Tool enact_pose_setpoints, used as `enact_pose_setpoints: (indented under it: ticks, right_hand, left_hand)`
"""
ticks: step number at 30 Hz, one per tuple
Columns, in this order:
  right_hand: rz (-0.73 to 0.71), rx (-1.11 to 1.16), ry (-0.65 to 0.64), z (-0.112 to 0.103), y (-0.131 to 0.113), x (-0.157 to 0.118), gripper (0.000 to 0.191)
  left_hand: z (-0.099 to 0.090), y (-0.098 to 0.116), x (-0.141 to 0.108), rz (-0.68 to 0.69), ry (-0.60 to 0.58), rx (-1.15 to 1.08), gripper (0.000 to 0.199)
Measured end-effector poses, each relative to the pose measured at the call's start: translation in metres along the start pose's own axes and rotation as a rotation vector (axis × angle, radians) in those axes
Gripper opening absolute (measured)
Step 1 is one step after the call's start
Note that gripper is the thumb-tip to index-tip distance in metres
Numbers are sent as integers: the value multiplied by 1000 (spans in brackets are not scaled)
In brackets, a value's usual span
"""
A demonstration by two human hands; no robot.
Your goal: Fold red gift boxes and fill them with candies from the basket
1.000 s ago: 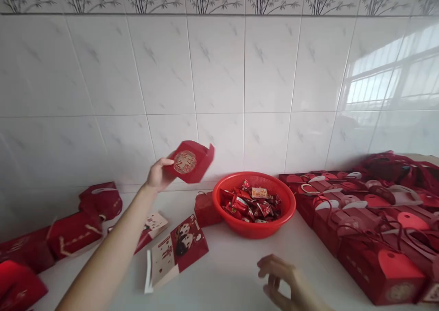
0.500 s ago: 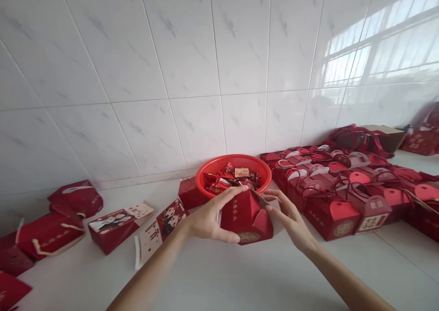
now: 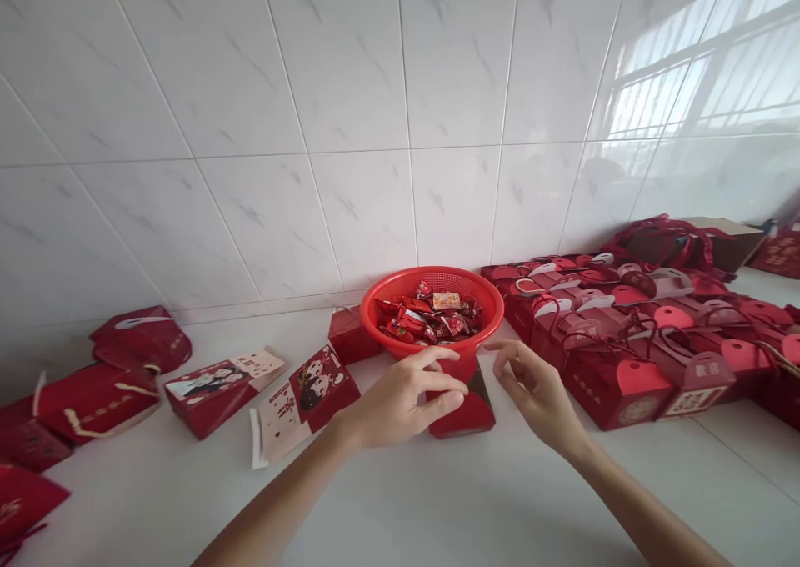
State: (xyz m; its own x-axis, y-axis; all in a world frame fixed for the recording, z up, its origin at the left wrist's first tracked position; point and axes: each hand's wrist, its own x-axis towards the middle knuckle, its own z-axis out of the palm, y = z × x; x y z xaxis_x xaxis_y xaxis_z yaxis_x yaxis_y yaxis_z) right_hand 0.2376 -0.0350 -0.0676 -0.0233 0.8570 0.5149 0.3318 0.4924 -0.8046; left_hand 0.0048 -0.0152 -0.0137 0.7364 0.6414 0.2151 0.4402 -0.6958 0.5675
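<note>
A small red box (image 3: 466, 415) stands in front of a round red basket (image 3: 371, 339) of wrapped sweets (image 3: 431, 317). Its flaps are spread and its dark inside shows. My left hand (image 3: 416, 396) is over the box's left side, thumb and fingers apart, with nothing visible in it. To the right of the box, my right hand (image 3: 528, 383) is raised with curled fingers; its fingertips are apart and seem to hold nothing.
Rows of closed red gift boxes (image 3: 625, 383) fill the right side. Decorated boxes (image 3: 216, 392) and a partly unfolded one (image 3: 306, 400) lie left of centre. More red boxes (image 3: 103, 400) sit at the far left, and a tiled wall (image 3: 350, 208) rises behind.
Both hands have let go of the box and moved slightly apart. The box's upper part, folded together before, is now spread open. The view has shifted a little.
</note>
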Motion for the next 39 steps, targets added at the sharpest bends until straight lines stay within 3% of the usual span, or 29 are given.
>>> enact_pose_setpoints:
  ticks: [6,12,19,26,28,33,39]
  right_hand:
    - [-50,-98,-56,4,1,-3,22]
    - [-81,-107,-85,7,4,-4,24]
    - [-111,-131,-129,12,4,-7,31]
    - [-74,-186,-222,16,-5,-10,26]
    - [-42,-210,-221,18,-6,-10,23]
    - [-11,-229,-244,19,-12,-12,25]
    - [48,-141,-349,9,-18,-7,27]
  left_hand:
    - [3,-2,-2,-32,14,137,32]
    - [1,-1,-1,-58,-51,129,37]
    - [4,-7,3,-102,79,35,44]
    - [14,-4,4,-250,143,173,20]
    - [17,0,4,-317,152,227,21]
    - [25,8,4,-474,81,363,26]
    - [15,5,4,-496,-5,246,17]
